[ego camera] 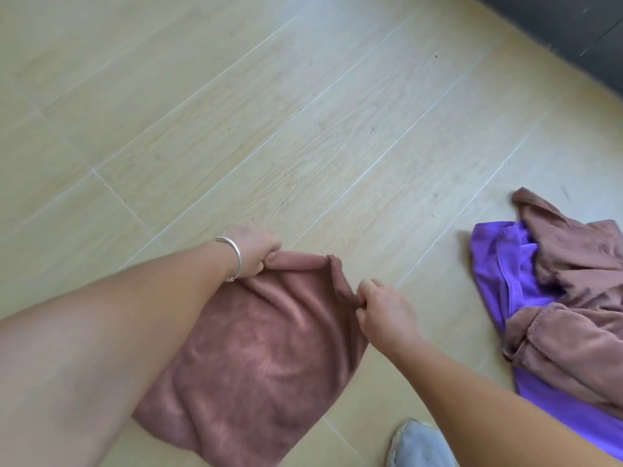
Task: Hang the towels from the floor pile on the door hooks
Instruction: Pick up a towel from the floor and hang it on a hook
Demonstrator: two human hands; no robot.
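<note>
Looking down at the floor [236,112]; pale wood-look planks with thin light seams running on a slant.

Both my hands are on 1 brown towel [256,358]; it hangs from my grip and drapes down toward me, its lower part spread broad and soft; whether the bottom edge touches the floor I cannot tell.

My left hand [256,256] has its fingers curled round the towel's upper left corner, the cloth bunched into a roll under the knuckles; a silver bracelet [232,259] sits on that wrist.

My right hand [381,306] pinches the towel's upper right edge between thumb and fingers; the cloth gathers into small folds at the pinch.

The 2 hands are apart, with the towel's top edge sagging between them; neither hand is free.

The rest of the pile lies on the floor to my right, well apart from the towel I hold; a purple towel [499,274] lies underneath, spread out flat toward the lower right; a second brown towel [573,318] lies crumpled on top of it, with seams and folds showing; how many pieces are in that heap beyond these 2 I cannot tell.

My foot in a grey slipper [418,446] shows at the bottom edge, just beside my right forearm.

A dark grey surface [573,25] fills the top right corner; too blurred to tell what it is.
</note>
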